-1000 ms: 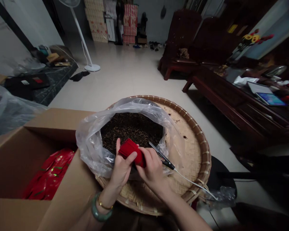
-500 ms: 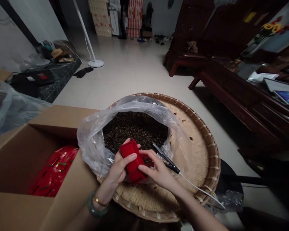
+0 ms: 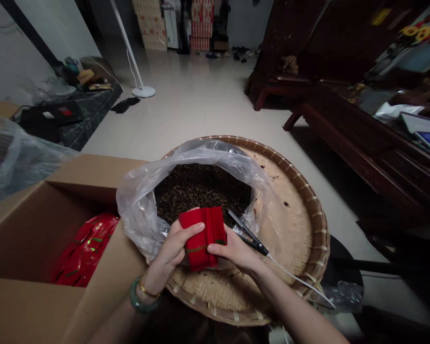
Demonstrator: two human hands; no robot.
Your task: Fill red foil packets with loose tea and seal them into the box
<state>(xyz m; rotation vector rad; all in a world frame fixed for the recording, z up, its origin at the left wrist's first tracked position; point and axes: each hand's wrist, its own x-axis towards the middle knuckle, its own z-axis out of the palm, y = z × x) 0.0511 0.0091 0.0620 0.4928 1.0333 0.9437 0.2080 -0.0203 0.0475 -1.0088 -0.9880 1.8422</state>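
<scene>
Between my two hands are small flat red packets [image 3: 197, 239], with a thin greenish band across the lower part. My left hand [image 3: 177, 243] grips them from the left, thumb on top. My right hand [image 3: 232, 246] pinches the right side, its thumb pressed near the green mark. Just beyond lies a clear plastic bag [image 3: 136, 191], its mouth wide, full of dark loose tea leaves [image 3: 200, 186]. A black hair straightener [image 3: 249, 231] with a white cord rests by the bag, near my right hand. Under these is a round woven bamboo tray [image 3: 301, 220].
At left stands an open cardboard box [image 3: 103, 167] with shiny red packets [image 3: 88, 248] inside. A white pole stand [image 3: 143, 91] is on the floor beyond. Dark wooden furniture [image 3: 337, 124] lines the right. A dark round stool [image 3: 344, 263] sits by the tray's right edge.
The red packets have turned more upright and spread wider, showing a greenish band. My right hand has shifted slightly right with their right side in its grip.
</scene>
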